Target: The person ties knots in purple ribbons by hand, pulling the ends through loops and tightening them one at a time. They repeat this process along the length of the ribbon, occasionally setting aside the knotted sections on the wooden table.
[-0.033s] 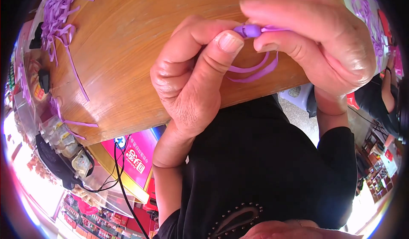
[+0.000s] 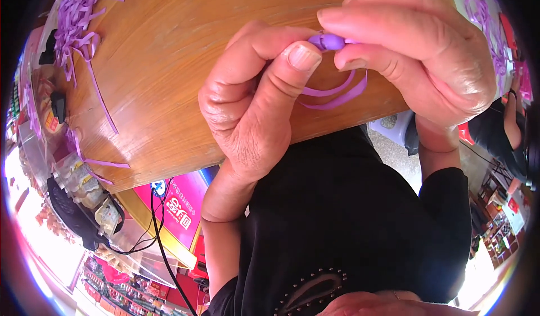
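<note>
A small purple plastic clasp [image 2: 331,42], rounded at its right end, sits between my hands above the table. My left hand [image 2: 256,88] is closed, its thumb and forefinger pinching the clasp's left end. My right hand [image 2: 427,51] curls in from the right, forefinger above and thumb below, closed on the flat ribbon that leaves the clasp's right end. Most of that ribbon is hidden behind the right fingers. A loop of purple ribbon [image 2: 340,99] hangs below the clasp between the hands, over the table's near edge.
On the wooden table [image 2: 163,63] a heap of purple ribbons [image 2: 79,12] lies at the far left, with loose strands trailing nearer. More purple ribbons [image 2: 486,18] lie at the far right. A pink sign [image 2: 180,209] and black cables [image 2: 157,226] are below the table's left edge. Another person's arm [image 2: 511,119] shows at right.
The fingers of my right hand have drawn slightly closer to the clasp, covering more of the ribbon beside it. My left hand has stayed in place.
</note>
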{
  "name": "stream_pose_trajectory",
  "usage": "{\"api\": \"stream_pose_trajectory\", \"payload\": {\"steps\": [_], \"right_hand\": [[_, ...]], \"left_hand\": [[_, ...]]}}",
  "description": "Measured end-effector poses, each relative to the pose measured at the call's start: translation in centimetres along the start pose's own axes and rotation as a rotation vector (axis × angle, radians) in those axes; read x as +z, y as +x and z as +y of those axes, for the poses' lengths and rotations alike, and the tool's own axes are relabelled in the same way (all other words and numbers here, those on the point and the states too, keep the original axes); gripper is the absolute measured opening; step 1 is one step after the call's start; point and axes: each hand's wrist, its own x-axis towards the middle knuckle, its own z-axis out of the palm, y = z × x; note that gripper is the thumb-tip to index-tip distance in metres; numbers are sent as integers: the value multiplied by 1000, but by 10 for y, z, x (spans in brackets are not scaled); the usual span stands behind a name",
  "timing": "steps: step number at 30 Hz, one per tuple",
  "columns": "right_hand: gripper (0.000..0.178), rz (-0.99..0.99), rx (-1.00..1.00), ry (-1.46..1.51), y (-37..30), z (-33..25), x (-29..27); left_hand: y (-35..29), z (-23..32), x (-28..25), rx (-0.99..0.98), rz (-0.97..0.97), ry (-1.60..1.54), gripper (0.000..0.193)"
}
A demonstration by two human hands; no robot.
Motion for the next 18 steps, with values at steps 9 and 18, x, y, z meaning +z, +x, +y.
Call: {"api": "stream_pose_trajectory", "payload": {"steps": [9,18], "right_hand": [[13,-75,-351,-348,14,1,-8],[19,-63,-250,-367,0,-2,11]], "left_hand": [[1,8,-4,166,-73,326,10],[1,5,-12,518,-145,593,15]]}}
